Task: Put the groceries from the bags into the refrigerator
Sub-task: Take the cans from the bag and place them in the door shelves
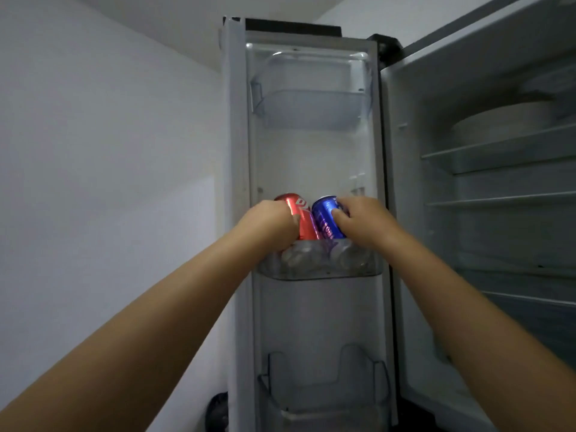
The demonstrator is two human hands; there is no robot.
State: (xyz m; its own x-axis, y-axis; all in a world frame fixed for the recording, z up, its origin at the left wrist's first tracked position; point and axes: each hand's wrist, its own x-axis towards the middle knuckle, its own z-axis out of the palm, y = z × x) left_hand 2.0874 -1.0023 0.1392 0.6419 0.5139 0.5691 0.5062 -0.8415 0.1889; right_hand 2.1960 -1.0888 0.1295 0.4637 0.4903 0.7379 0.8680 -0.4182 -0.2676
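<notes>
**Two cans going down into the middle door shelf**

The left hand (pixel 269 222) is wrapped round a red can (pixel 297 218); the right hand (pixel 358 221) is wrapped round a blue can (pixel 325 218); the cans stand side by side, touching or nearly so, long axes close to upright and leaning slightly left; each sits directly above the clear door shelf (pixel 321 271) of the open refrigerator door (pixel 311 157), where silver cans (pixel 300 255) already lie; the coming move is probably straight down; neither hand is clearly nearer. White lettering on both cans is too blurred to read.
</notes>
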